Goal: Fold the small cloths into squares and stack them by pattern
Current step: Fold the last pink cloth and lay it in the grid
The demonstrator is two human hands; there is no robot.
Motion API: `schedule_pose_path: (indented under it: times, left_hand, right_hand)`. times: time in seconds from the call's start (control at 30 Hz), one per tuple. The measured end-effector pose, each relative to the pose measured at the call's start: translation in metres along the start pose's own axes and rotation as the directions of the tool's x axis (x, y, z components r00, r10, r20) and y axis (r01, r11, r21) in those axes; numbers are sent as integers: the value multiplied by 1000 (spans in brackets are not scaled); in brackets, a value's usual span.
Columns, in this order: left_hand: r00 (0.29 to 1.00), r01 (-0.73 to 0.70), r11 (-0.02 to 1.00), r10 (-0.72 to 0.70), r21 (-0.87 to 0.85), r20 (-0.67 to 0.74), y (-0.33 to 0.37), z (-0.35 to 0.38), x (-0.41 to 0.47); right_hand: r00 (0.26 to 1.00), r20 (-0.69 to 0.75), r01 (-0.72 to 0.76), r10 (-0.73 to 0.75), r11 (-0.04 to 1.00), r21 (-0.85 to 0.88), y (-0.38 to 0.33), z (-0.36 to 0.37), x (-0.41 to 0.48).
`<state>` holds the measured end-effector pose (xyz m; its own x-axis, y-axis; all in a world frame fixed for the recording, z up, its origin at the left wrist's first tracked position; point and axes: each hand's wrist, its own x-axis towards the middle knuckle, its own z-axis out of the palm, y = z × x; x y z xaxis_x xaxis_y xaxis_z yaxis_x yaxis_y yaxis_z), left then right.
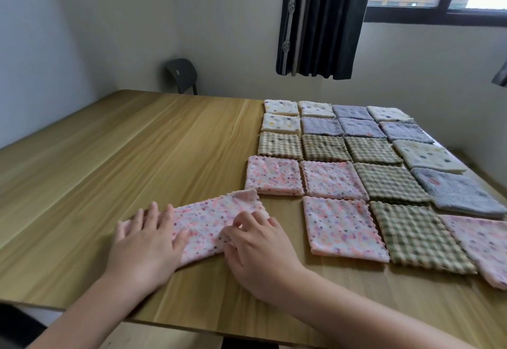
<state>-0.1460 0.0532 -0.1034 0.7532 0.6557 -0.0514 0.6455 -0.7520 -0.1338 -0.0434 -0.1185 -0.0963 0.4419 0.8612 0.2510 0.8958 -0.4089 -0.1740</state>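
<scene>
A pink dotted cloth (208, 219), folded into a long strip, lies slantwise on the wooden table (109, 162) near its front edge. My left hand (145, 241) presses flat on the strip's left end with straight fingers. My right hand (255, 241) rests on the strip's lower right part, its fingers curled and pinching the fabric edge. To the right lie several folded squares side by side: pink dotted ones (274, 175), green checked ones (323, 147), grey ones (322, 126) and cream dotted ones (281, 107).
The folded squares cover the table's right half as far as its right edge. A dark chair (181, 75) stands behind the far edge by the wall. A dark curtain (321, 19) hangs beside a window at the upper right.
</scene>
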Motion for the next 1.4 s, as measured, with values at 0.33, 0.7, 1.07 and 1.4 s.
schedule_pose_path:
  times: [0.33, 0.7, 1.07, 1.4]
  left_hand:
    - [946, -289, 939, 250, -188, -205, -27, -10, 6]
    - [919, -393, 875, 372, -284, -127, -13, 5, 4]
    - [856, -471, 747, 258, -469, -448, 0, 6, -3]
    - [843, -539, 818, 524, -201, -126, -24, 11, -49]
  right_hand:
    - [993, 53, 90, -102, 978, 186, -5, 21, 39]
    - [990, 67, 111, -125, 976, 185, 15, 6, 79]
    - [969, 116, 188, -219, 954, 234, 27, 11, 24]
    - [921, 269, 244, -281, 956, 163, 19, 5, -8]
